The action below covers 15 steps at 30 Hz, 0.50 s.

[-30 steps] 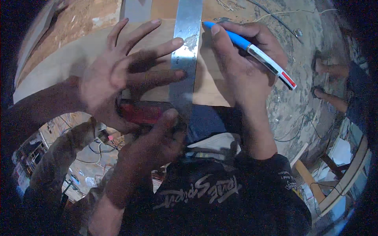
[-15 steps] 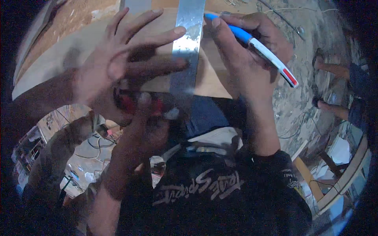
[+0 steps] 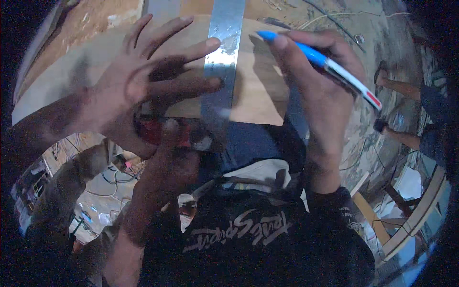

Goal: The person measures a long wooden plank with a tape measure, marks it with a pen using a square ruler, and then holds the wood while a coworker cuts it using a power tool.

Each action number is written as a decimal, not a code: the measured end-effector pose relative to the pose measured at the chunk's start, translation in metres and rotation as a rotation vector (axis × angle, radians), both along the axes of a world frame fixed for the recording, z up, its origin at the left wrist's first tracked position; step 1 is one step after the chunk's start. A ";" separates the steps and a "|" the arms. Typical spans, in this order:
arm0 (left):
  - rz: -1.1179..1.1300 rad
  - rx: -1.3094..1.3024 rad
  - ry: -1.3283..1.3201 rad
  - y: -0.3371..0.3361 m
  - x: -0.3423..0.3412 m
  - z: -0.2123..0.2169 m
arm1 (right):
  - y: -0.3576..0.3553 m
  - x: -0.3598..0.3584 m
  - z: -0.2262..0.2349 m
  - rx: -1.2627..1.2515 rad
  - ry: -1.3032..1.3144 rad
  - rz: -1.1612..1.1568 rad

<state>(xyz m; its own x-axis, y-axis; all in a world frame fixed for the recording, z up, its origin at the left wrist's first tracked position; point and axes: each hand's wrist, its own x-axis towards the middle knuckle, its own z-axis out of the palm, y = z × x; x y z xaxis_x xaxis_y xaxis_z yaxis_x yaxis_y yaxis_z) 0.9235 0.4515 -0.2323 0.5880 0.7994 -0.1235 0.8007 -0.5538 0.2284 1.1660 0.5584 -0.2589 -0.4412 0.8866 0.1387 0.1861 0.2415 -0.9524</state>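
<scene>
My right hand (image 3: 322, 71) holds a blue and white pen (image 3: 313, 55), its tip just right of a steel blade and apart from it. That blade (image 3: 224, 43), apparently a try square's, lies across a pale wooden board (image 3: 258, 91). At the board's near edge my left hand (image 3: 167, 165) is closed on the square's red handle (image 3: 155, 133), thumb on top. Another person's hand (image 3: 129, 86) reaches in from the left, fingers spread, two fingertips at the blade. It partly covers the handle, so how that joins the blade is hard to see.
Beyond the board's left side is a brown, rough surface (image 3: 95, 28). A dusty floor with cables (image 3: 334, 16) spreads to the right, where another person's legs (image 3: 406, 88) show. Wooden lengths (image 3: 416, 222) stand at lower right; clutter (image 3: 100, 215) lies at lower left.
My right hand and the pen have moved right and slightly nearer, away from the blade's edge. The view has shifted a little; my left hand keeps its hold.
</scene>
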 end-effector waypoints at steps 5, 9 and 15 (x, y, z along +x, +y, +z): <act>0.008 -0.015 0.036 -0.006 -0.003 0.009 | 0.006 -0.023 0.000 0.031 0.043 0.009; 0.013 -0.026 -0.005 -0.005 -0.006 0.008 | 0.006 -0.028 -0.005 0.129 -0.006 -0.010; -0.011 -0.016 0.017 -0.003 -0.005 0.001 | 0.004 -0.026 -0.002 0.030 -0.019 -0.005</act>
<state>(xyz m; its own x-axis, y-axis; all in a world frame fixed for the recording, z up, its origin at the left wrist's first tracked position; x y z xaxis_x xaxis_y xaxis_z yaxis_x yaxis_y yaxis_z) 0.9187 0.4484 -0.2310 0.5944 0.7907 -0.1465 0.7985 -0.5588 0.2239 1.1400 0.5627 -0.2610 -0.4397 0.8843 0.1571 0.2058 0.2694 -0.9408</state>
